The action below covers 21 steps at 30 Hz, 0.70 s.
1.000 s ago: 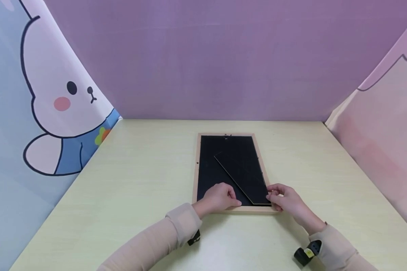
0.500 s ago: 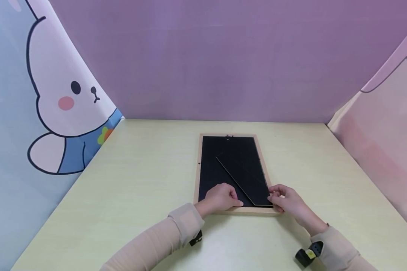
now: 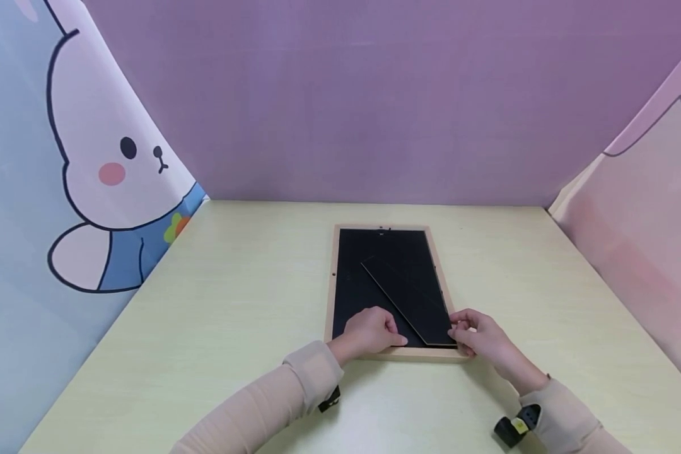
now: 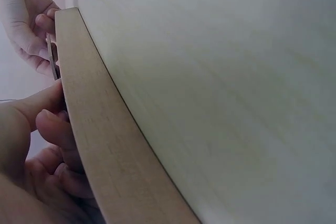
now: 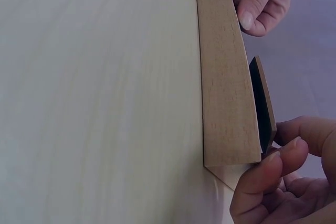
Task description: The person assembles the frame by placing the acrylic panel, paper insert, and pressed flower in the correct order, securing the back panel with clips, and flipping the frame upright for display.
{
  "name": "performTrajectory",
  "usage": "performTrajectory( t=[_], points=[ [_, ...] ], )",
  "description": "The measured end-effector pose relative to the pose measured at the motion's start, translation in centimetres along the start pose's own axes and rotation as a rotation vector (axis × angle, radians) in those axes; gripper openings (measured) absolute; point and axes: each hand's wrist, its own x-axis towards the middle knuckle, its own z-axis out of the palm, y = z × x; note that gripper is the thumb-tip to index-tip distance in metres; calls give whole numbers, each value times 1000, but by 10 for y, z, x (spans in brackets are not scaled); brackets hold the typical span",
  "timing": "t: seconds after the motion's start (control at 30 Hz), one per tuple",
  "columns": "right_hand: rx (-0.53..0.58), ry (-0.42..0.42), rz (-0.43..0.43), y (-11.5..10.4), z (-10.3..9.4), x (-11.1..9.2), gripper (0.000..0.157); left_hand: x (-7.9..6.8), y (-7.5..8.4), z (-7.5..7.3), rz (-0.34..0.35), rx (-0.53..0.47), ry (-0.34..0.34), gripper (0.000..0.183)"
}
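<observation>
A picture frame with a light wooden rim lies face down on the table, its black backing showing. Slanted across that backing is a black stand leg, its lower end near the front right corner. My left hand rests curled at the front of the backing, thumb tip by the inner edge of the rim; cannot tell what lies beneath its fingers. At the front right corner my right hand grips the frame. Its fingertips touch the wooden corner and the edge of the stand leg.
The pale wooden table runs back to a purple wall. Printed cartoon panels stand at either side. Small dark metal fittings sit along the frame's rim. A black wrist camera is strapped at the right sleeve.
The whole view has shifted slightly. Both hands, the frame and the stand leg keep the same places relative to one another.
</observation>
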Motion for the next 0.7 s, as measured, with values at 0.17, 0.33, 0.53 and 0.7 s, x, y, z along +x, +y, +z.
performTrajectory(
  t=[0.17, 0.33, 0.53, 0.7],
  points=[
    [-4, 7, 7, 0, 1, 0, 32, 0, 3, -1, -8, 33, 0, 26],
    [0, 2, 0, 0, 1, 0, 31, 2, 4, 0, -10, 68, 3, 26],
    [-1, 3, -9, -1, 1, 1, 31, 4, 5, 0, -9, 94, -18, 28],
    [-1, -1, 2, -1, 1, 1, 31, 5, 7, -1, -26, 90, -52, 30]
  ],
)
